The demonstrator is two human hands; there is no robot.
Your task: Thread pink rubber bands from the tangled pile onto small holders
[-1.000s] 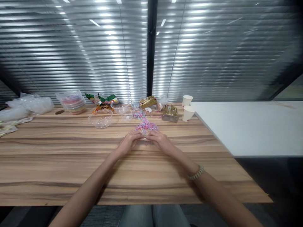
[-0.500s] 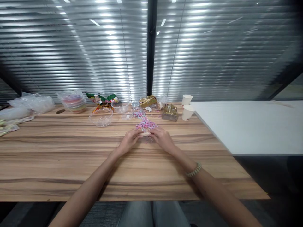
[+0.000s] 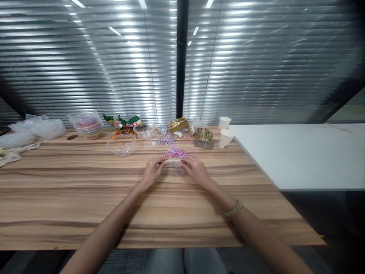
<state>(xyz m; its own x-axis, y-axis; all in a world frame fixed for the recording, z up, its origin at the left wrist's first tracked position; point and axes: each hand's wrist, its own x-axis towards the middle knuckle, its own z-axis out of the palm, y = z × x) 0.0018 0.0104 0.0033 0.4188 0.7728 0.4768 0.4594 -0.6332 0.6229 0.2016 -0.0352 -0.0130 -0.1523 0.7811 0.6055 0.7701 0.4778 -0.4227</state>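
Observation:
Between my two hands is a pale, cream-coloured narrow bar, with my left hand [image 3: 152, 169] pinching its left end and my right hand [image 3: 196, 170] its right end. The bar [image 3: 173, 160] lies crosswise, low over the table; its exact kind is too small to tell. Just beyond it spreads a loose pile of tiny pink, purple and pale blue rubber bands [image 3: 175, 151]. A few more small bands [image 3: 176, 170] show on the near side, below the bar. Behind the pile, a small clear container [image 3: 167, 140] holds more of them.
Clear plastic bowls [image 3: 121, 146], a stack of lidded tubs [image 3: 87, 125] and green snack bags [image 3: 122, 121] stand at back left. Gold packages [image 3: 204, 137] and two paper cups [image 3: 226, 138] are at back right. Blinds [image 3: 114, 68] rise behind the wooden table [image 3: 71, 198].
My left hand has shifted slightly left, and more of the pale bar shows between my fingers. The whole view has dropped slightly; other objects stay in place.

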